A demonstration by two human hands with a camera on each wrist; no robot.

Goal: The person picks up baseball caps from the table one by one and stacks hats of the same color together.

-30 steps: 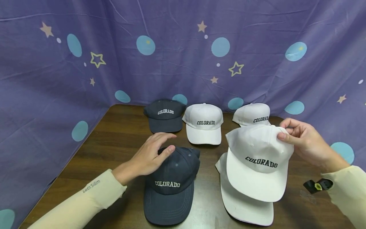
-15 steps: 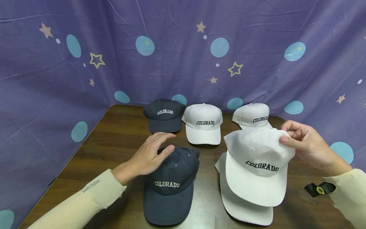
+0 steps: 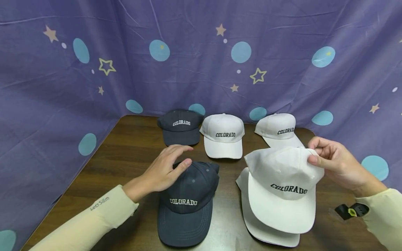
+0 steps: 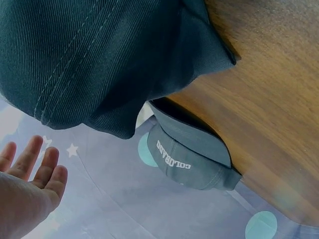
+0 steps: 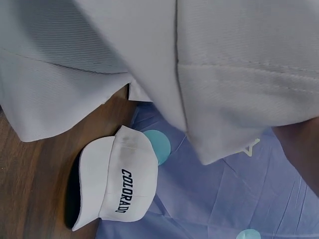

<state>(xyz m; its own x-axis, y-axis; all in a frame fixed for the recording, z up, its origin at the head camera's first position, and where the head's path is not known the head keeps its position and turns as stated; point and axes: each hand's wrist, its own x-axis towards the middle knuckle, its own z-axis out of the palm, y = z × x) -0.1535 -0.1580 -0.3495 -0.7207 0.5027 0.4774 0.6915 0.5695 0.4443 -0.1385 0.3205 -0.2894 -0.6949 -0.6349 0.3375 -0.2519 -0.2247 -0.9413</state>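
My right hand (image 3: 336, 164) pinches the back of a white baseball cap (image 3: 282, 205) with dark COLORADO lettering, at its crown. That cap overlaps a second white cap (image 3: 276, 238) beneath it; only the lower cap's brim and left side show. My left hand (image 3: 161, 169) has its fingers extended beside and above the crown of a dark navy cap (image 3: 188, 186) lettered in white. In the left wrist view the fingers of the left hand (image 4: 35, 184) appear apart from that navy crown (image 4: 89, 59). The held cap's fabric (image 5: 239, 64) fills the top of the right wrist view.
Along the back of the brown wooden table (image 3: 125, 153) stand a navy cap (image 3: 181, 130), a white cap (image 3: 223, 136) and another white cap (image 3: 277, 127) turned sideways. A purple curtain (image 3: 201, 83) with stars and dots hangs behind. A black strap piece (image 3: 351, 211) is at the right cuff.
My right hand has lowered the white cap, bringing it down further over the lower white cap. The left hand stays where it was.
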